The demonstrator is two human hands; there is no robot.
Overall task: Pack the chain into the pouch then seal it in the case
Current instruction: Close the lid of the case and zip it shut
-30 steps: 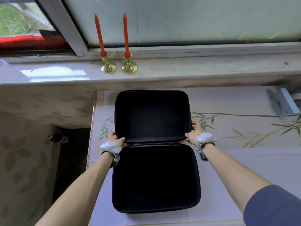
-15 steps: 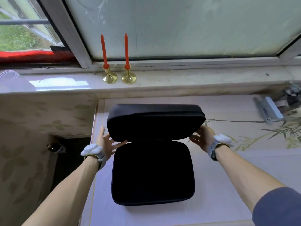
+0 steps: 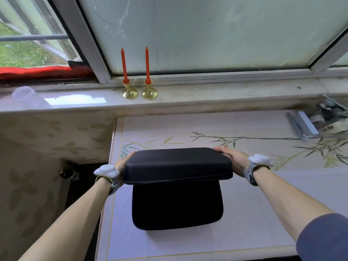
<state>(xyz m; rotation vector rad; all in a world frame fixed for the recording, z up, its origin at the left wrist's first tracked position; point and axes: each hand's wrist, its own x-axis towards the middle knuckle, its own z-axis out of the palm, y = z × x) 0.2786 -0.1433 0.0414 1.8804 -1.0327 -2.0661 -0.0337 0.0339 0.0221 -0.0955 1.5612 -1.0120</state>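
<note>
A black hard case lies on the table in front of me. Its lid is tilted well forward over the base, with a gap still showing at the near side. My left hand grips the lid's left edge and my right hand grips its right edge. Both wrists wear white bands. The inside of the base looks dark; I cannot see a pouch or a chain in it.
Two red candles in brass holders stand on the windowsill behind the table. A clear jar lies at the sill's left. A metal bracket and clutter sit at the table's far right. The table's left edge drops to the floor.
The lid has swung from lying flat open, through upright, to tilted down over the base. Both hands followed it, moving toward me along its sides.
</note>
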